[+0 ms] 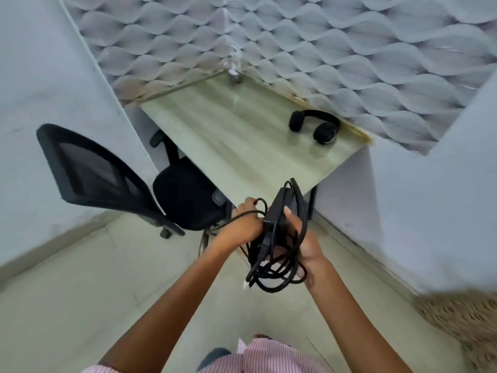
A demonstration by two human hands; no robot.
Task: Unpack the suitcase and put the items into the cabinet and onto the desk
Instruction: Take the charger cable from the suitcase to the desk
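Note:
A black power adapter [285, 211] with its tangled black cable [274, 267] is held in front of me, just short of the desk's near corner. My right hand [306, 246] grips the adapter brick from below, thumb on its face. My left hand [243, 223] holds a loop of the cable beside it. The pale wooden desk [228, 138] stands in the corner ahead. Black headphones [314, 126] lie on the desk's right rear. The suitcase and cabinet are out of view.
A black mesh office chair [121, 181] stands left of the desk, its seat partly under it. Patterned wavy walls back the desk. A woven brown mat [462, 324] lies on the floor at the right. Light floor tiles stretch below me.

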